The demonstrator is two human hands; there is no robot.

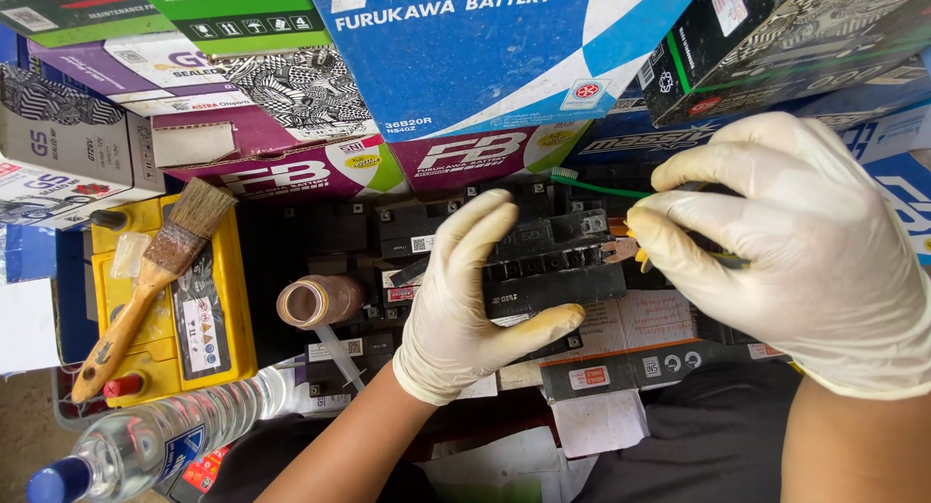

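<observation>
Black battery [543, 260] lying among other batteries, left hand [465, 299] clamping it steady. Right hand [795, 251] pinching green toothbrush [606, 188] at terminal. Best scrubbing gently, keeping battery braced, avoiding nearby bottle [175, 435].

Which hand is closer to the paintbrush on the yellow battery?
Left. The left hand grips a black battery just right of the paintbrush; the right hand is farther right.

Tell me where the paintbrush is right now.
In the head view the paintbrush lies at the left, slanting across the top of the yellow battery, bristles up toward the stacked boxes. It sits left of the gloved left hand, untouched.
</observation>
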